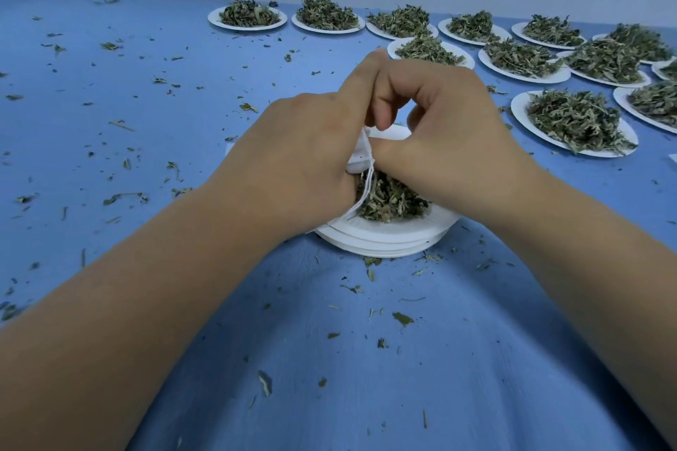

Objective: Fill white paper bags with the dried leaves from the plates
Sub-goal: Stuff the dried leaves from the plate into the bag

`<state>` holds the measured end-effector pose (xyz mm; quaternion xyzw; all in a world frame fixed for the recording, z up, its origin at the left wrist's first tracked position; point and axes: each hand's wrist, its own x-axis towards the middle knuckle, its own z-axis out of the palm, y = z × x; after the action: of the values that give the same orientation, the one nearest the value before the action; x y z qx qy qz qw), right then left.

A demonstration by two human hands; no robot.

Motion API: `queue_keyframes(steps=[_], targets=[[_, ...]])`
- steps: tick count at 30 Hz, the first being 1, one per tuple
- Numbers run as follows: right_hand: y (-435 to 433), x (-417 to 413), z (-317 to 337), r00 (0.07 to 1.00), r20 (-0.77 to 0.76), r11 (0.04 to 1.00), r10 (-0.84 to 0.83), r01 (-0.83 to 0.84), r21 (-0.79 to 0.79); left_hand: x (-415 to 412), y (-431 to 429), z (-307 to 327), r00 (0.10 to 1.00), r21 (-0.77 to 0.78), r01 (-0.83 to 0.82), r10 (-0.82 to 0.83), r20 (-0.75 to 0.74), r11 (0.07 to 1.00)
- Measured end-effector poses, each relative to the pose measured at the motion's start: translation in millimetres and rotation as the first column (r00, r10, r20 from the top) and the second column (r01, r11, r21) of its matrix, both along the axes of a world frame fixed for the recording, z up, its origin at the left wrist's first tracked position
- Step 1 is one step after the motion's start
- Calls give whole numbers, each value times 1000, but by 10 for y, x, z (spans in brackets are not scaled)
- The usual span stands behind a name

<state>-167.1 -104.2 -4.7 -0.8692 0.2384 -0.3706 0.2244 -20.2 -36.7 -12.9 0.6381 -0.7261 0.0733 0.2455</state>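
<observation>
Dried leaves (392, 199) were mid-bagging: left hand (304, 161) and right hand (443, 121) pinched a white paper bag (361, 157) at twelve o'clock of stacked plates (384, 240), whose pile seemingly needed scooping in.

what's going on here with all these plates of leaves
A person's left hand and right hand both pinch a small white bag just above a stack of white plates, its string hanging down. Some dried leaves lie on the top plate. More plates heaped with leaves sit at the far right, and crumbs are scattered on the blue cloth.
</observation>
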Motion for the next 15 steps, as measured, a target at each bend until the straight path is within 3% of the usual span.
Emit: queue_keyframes(steps=[2,6,9,12,15], targets=[[-13,45,19,997,-23,996,-75,76,38,1,4,3,1000,-5,6,-6,-4,1000],[-46,108,58,994,-107,974,-27,50,219,-48,23,22,998,-27,46,-45,43,999],[-76,99,56,980,-198,977,13,29,209,-86,28,23,992,-19,79,-77,95,997],[-77,69,43,990,-125,954,61,-21,299,-59,30,27,996,-71,75,-72,53,995],[-114,36,40,997,-16,937,70,-60,344,-31,42,19,989,-94,86,-96,-109,992]])
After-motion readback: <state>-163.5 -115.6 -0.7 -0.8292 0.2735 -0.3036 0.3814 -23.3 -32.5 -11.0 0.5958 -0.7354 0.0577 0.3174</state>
